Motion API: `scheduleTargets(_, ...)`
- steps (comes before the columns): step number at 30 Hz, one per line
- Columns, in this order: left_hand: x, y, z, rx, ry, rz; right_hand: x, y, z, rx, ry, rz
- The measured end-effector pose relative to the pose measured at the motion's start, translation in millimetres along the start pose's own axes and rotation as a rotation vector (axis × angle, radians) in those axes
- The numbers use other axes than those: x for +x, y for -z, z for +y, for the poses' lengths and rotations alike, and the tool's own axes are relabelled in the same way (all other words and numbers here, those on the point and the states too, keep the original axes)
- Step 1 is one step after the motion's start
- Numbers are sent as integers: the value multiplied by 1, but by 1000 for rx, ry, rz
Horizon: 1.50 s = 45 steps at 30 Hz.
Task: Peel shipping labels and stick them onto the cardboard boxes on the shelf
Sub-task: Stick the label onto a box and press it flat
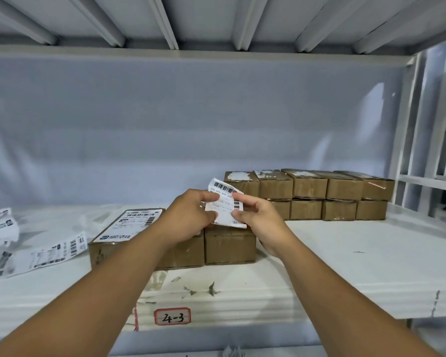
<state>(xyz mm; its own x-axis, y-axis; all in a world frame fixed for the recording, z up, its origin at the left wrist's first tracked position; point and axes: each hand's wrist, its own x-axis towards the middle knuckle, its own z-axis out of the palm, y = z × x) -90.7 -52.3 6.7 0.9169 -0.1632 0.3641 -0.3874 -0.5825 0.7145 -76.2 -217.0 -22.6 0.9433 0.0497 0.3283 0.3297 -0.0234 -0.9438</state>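
A white shipping label point(223, 202) with barcodes is held upright between both hands above the front boxes. My left hand point(188, 217) pinches its left edge and my right hand point(258, 217) pinches its right edge; the top corner curls back. Below them a plain brown cardboard box point(229, 244) sits on the white shelf point(345, 253). To its left a larger box point(124, 238) carries a stuck label on its top. Two stacked rows of small brown boxes point(327, 194) stand at the back right.
Loose label sheets point(47, 251) lie on the shelf at the left, with more crumpled paper point(0, 225) at the far left. A tag reading 4-3 point(172, 316) is on the shelf's front edge. The shelf's upright frame point(407, 130) stands at the right.
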Motion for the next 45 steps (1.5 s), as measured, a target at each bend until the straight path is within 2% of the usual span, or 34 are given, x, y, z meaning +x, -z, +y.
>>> scheduleTargets(7, 1, 1, -8, -119, 53, -115, 2, 4, 4, 83, -32, 12)
scheduleTargets(20, -7, -5, -2, -22, -55, -136, -4, 3, 1, 119, -86, -5)
scheduleTargets(26, -4, -11, -5, 100, -118, -123, -5, 5, 0, 203, -111, 27)
scheduleTargets(37, -7, -14, -1, 192, -137, -85, -6, 3, 3, 1, -91, 49)
scheduleTargets(45, -6, -13, -2, 169, -113, -97, -7, 5, 2, 66, -92, -1)
